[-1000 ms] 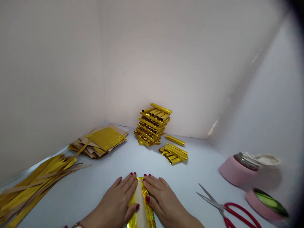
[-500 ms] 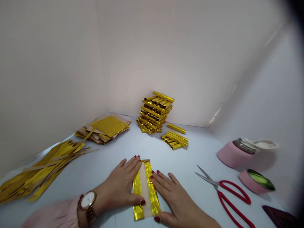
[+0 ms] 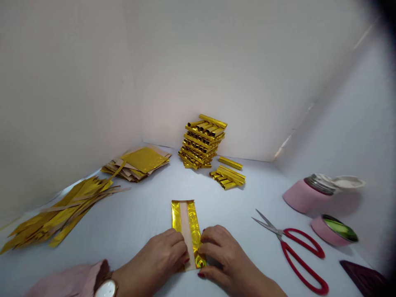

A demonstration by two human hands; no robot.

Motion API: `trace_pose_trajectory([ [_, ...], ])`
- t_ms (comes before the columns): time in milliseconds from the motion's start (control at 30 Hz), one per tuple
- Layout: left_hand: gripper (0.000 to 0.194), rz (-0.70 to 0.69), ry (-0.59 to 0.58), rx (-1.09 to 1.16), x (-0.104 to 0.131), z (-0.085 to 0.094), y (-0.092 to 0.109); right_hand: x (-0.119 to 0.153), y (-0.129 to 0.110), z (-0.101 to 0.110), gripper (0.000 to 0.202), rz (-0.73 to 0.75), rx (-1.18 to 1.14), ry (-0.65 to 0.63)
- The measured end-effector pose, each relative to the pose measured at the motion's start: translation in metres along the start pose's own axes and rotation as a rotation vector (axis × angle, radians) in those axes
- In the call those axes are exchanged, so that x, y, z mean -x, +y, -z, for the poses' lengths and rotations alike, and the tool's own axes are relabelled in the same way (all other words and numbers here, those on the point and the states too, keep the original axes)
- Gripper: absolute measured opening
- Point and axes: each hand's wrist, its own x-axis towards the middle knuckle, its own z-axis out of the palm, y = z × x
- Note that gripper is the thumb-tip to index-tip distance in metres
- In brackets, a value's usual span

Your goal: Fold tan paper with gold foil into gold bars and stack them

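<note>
A sheet of gold foil paper (image 3: pixel 194 225) lies in front of me, both long sides folded inward so a beige strip shows down its middle. My left hand (image 3: pixel 167 250), a watch (image 3: pixel 107 288) on its wrist, has its fingers curled over the paper's lower left side and hides that part. At the lower right edge, my right hand (image 3: pixel 221 253) grips with bent fingers, thumb near the bottom corner. To the right lie scissors (image 3: pixel 305 246) with red handles, blades apart.
Gold paper tubes (image 3: pixel 202 142) are stacked at the back, with several more tubes (image 3: pixel 227 176) beside them. Square gold sheets (image 3: pixel 144 161) and loose gold strips (image 3: pixel 66 210) lie at left. A pink jar (image 3: pixel 306 196), a pink cup (image 3: pixel 332 230) and a dark flat object (image 3: pixel 360 276) are at right.
Both hands have slid from lying flat along the paper's sides down to its near end, and their fingers have curled. The paper's far end is now uncovered.
</note>
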Motion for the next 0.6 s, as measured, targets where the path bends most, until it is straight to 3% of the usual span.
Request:
trace_pose_trajectory([
  [133, 0.019, 0.020, 0.004, -0.030, 0.007, 0.002, 0.005, 0.002, 0.002, -0.006, 0.019, 0.079, 0.021, 0.026],
  [233, 0.010, -0.105, 0.056, -0.184, 0.013, -0.005, 0.006, 0.004, 0.003, -0.010, 0.019, 0.133, 0.078, 0.046],
  [333, 0.012, -0.175, 0.033, -0.297, 0.017, -0.010, 0.005, 0.004, -0.001, -0.010, 0.016, 0.162, 0.124, 0.033],
  [433, 0.013, -0.163, 0.000, -0.308, 0.018, -0.011, 0.004, 0.002, -0.005, -0.010, 0.016, 0.168, 0.151, 0.041],
  [600, 0.008, -0.150, 0.087, -0.271, 0.017, -0.014, 0.004, 0.001, -0.008, -0.011, 0.021, 0.156, 0.106, 0.082],
])
